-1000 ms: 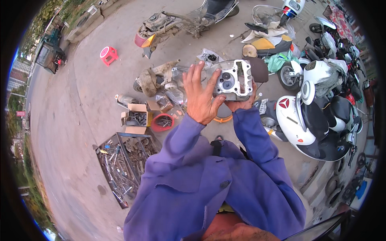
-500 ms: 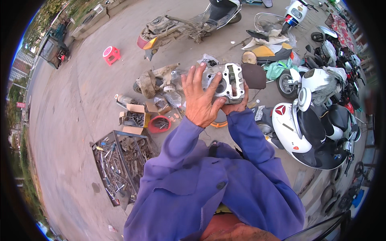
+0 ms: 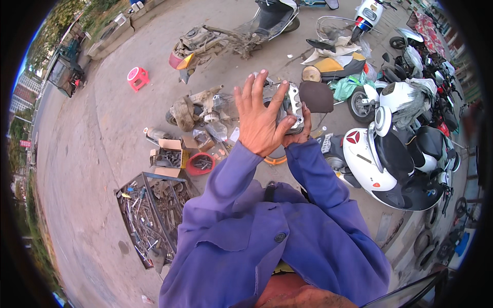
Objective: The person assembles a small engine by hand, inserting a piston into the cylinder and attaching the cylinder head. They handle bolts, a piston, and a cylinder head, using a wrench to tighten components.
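Observation:
A silvery metal engine part [image 3: 295, 102], which looks like a motorcycle cylinder head, is held up in front of my chest, its pale flat face turned partly sideways. My right hand [image 3: 302, 132] grips it from below and along its right side. Over the part's left side is my left hand [image 3: 261, 120], palm away from me and fingers spread out. Whether that hand touches the metal I cannot tell, because it hides much of the part. Behind it on the ground lies a dirty engine [image 3: 205, 107] with a rag on it.
On the ground to the left are a metal tray of tools [image 3: 141, 215], an open cardboard box [image 3: 168, 154] and a red bowl [image 3: 200, 163]. A pink stool [image 3: 137, 78] stands farther off. White scooters [image 3: 367, 161] crowd the right; a stripped scooter frame [image 3: 221, 41] lies ahead.
The metal part has turned, so its flat face shows narrower than before. My left hand has come across more of it, and my right fingers now show along its side.

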{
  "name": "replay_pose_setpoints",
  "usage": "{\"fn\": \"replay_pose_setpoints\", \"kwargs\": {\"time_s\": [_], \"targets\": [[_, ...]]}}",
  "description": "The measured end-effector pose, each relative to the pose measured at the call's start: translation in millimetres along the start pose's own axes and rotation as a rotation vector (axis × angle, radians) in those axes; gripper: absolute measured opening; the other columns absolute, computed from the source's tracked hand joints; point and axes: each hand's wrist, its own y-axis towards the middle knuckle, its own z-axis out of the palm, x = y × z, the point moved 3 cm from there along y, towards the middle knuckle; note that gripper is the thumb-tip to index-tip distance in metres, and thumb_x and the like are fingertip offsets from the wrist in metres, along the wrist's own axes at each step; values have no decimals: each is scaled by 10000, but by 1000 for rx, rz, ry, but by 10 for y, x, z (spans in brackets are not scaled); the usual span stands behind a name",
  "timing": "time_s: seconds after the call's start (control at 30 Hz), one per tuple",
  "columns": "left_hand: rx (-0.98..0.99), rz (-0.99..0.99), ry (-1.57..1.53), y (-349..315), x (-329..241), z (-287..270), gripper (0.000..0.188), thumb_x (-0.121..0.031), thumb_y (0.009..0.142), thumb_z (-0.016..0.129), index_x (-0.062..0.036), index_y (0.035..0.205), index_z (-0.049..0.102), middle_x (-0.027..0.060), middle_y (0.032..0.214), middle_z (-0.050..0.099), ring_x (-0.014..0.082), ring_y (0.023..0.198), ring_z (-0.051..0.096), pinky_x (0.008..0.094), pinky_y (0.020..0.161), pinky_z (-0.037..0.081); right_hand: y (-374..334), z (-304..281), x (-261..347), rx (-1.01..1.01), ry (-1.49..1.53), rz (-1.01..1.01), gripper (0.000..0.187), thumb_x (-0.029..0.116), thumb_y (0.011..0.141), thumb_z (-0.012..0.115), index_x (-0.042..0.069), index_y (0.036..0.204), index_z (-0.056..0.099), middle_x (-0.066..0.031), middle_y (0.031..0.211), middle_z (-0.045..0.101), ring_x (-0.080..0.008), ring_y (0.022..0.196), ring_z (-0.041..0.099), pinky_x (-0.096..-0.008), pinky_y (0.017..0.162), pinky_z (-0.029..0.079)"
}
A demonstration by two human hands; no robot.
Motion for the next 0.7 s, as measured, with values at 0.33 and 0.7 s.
{"fn": "replay_pose_setpoints", "kwargs": {"time_s": [0.33, 0.7], "targets": [[-5, -30, 124, 22, 127, 43, 576, -536, 930, 528, -231, 1417, 576, 165, 1597, 281, 430, 1470, 223, 640, 1184, 96, 38, -88, -126, 2, 112, 42, 623, 511, 986, 476, 122, 1472, 466, -128, 1410, 570, -309, 1275, 571, -497, 1103, 458], [38, -33, 72, -231, 551, 97, 662, -676, 966, 394, -247, 1441, 566, 171, 1618, 244, 428, 1474, 208, 624, 1182, 100, 275, -142, -61, -102, 102, 123, 676, 626, 940, 451, 198, 1461, 501, -93, 1441, 557, -326, 1311, 539, -581, 1081, 435]]}}
